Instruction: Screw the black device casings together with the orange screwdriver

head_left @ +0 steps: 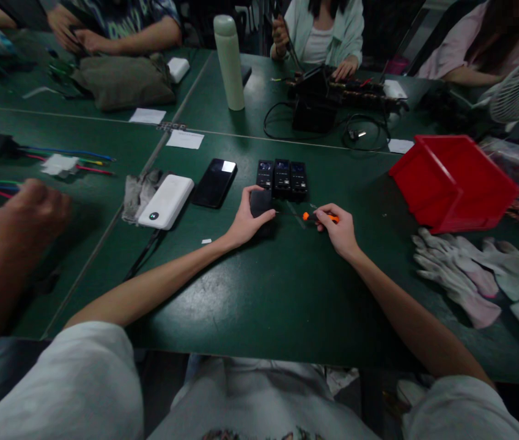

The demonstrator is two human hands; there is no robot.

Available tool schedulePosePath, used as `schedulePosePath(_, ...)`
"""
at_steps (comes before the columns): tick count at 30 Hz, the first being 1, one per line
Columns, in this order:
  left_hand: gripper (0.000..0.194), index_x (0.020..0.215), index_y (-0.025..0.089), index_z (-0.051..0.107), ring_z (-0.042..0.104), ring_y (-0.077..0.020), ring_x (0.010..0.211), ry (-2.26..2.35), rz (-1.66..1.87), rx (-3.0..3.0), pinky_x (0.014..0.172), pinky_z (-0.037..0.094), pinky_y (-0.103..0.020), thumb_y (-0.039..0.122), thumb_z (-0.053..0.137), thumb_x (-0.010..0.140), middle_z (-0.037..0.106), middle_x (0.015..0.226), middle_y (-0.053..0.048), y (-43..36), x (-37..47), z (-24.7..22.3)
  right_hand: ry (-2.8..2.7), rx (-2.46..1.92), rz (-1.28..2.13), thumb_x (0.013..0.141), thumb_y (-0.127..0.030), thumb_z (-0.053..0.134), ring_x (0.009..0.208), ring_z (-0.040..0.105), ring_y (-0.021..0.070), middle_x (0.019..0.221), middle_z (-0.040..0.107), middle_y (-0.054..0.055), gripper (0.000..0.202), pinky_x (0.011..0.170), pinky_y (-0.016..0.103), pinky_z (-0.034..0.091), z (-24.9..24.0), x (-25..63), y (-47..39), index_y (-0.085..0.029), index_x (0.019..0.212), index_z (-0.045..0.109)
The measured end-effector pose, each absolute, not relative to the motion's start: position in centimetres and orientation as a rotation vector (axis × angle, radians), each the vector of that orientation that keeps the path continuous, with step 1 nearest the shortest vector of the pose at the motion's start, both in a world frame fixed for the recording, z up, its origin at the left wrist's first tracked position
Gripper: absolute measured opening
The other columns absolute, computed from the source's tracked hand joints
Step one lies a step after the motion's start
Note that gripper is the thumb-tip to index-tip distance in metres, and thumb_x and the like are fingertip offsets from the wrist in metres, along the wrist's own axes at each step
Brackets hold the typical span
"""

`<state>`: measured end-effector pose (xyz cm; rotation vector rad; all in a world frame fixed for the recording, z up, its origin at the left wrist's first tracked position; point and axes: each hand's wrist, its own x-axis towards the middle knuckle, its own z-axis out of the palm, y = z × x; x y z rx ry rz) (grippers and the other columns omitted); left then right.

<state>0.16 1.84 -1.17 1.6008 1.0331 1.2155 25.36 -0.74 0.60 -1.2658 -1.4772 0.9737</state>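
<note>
My left hand (244, 225) is closed around a small black box-shaped device (260, 201), thumb on its near side and fingers over the far side. In my right hand (342, 232) is a screwdriver (306, 216) with an orange and black handle, pinched between thumb and fingers. Its thin shaft appears to point left toward the black device; whether the tip touches it I cannot tell. Just beyond both hands, three similar black devices (282, 177) stand side by side. A clear strip (296, 215) lies on the table between my hands.
Left of my hands are a phone (214, 183), a white power bank (167, 201) and a grey glove (136, 195). A red bin (452, 183) and work gloves (461, 269) lie right. A bottle (229, 64) stands behind. A co-worker's hand (30, 214) is at far left.
</note>
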Motion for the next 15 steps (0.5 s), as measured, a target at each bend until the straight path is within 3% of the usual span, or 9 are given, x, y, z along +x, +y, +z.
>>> schedulePosePath(15,0.057,0.121,0.027,0.041,0.059,-0.0189,0.097,1.066,1.237,1.632,0.094,0.049,-0.044,0.039,0.073,0.075,0.05,0.107,-0.004,1.93,0.23,-1.42,-1.494,-1.262,0.957,0.085,-0.042,0.062,0.057,0.056,0.0101,0.074,0.061,0.0,0.023,0.054,0.024,0.048,-0.01,25.52,-0.49,-0.019,0.086,0.065)
